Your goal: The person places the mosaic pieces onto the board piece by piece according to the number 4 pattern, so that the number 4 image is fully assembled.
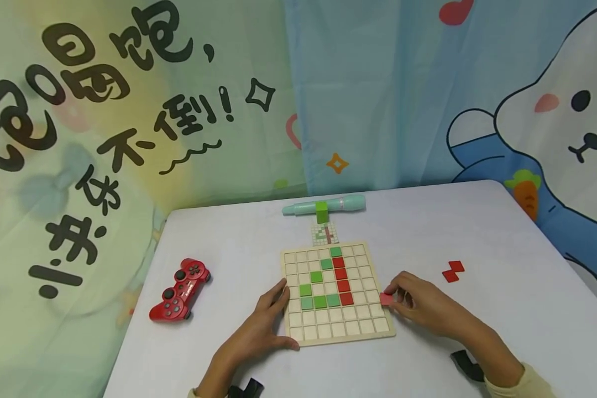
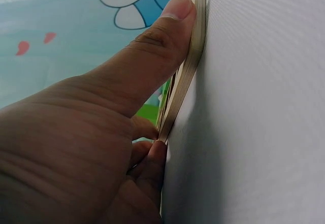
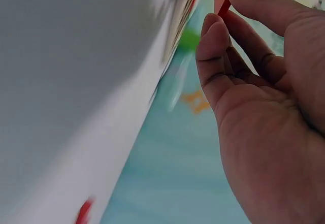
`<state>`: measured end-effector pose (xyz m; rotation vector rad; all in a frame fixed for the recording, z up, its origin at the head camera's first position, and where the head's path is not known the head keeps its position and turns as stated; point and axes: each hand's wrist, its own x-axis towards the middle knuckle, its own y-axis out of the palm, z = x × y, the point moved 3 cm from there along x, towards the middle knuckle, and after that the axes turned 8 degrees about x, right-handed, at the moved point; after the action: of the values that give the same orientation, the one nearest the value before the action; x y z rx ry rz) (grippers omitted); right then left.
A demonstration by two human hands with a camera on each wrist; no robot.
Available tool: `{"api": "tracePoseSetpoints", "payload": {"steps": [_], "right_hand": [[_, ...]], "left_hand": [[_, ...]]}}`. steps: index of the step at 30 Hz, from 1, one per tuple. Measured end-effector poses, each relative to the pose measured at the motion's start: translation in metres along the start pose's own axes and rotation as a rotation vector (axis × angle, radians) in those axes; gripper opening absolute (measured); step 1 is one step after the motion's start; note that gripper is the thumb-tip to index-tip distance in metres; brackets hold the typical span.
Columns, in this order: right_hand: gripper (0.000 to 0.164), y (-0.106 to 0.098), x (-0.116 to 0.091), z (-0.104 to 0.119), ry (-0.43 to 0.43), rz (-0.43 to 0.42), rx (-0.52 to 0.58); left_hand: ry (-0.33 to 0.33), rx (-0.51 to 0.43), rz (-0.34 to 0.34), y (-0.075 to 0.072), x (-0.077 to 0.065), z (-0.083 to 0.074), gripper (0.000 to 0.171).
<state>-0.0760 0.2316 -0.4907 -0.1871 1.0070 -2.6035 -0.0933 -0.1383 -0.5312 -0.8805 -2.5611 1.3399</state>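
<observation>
A wooden grid board (image 1: 363, 330) lies on the white table, with several red and green square tiles set in its cells. My left hand (image 1: 261, 323) holds the board at its near left corner, fingers along the left side. In the left wrist view its thumb (image 2: 147, 46) presses against the board's edge. Beside the board's right edge, my right hand (image 1: 423, 304) pinches a red square tile (image 1: 386, 299) between thumb and fingertips. The right wrist view shows that tile on edge, partly cut off by the frame. Two more red tiles (image 1: 456, 266) lie to the right.
A small printed pattern card (image 1: 324, 234) lies beyond the board. Behind it a green cube (image 1: 321, 212) stands against a mint-coloured pen (image 1: 348, 203). A red game controller (image 1: 181, 293) rests at the left. A printed curtain (image 1: 368, 99) hangs behind the table.
</observation>
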Motion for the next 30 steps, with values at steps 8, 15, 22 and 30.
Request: {"api": "tracePoseSetpoints", "payload": {"steps": [8,15,22,30], "right_hand": [[0.013,0.030,0.032,0.033,-0.146,0.207,0.024],[0.011,0.044,0.041,0.037,-0.182,0.255,-0.034],[0.011,0.049,0.043,0.041,-0.220,0.256,-0.064],[0.010,0.050,0.041,0.041,-0.234,0.244,-0.054]], "left_hand": [[0.007,0.014,-0.003,0.000,0.002,0.001,0.124],[0.037,0.018,-0.026,-0.001,0.001,0.002,0.122],[0.021,0.005,-0.022,-0.001,0.001,0.002,0.122],[0.027,0.001,-0.013,0.001,0.001,0.002,0.123]]}}
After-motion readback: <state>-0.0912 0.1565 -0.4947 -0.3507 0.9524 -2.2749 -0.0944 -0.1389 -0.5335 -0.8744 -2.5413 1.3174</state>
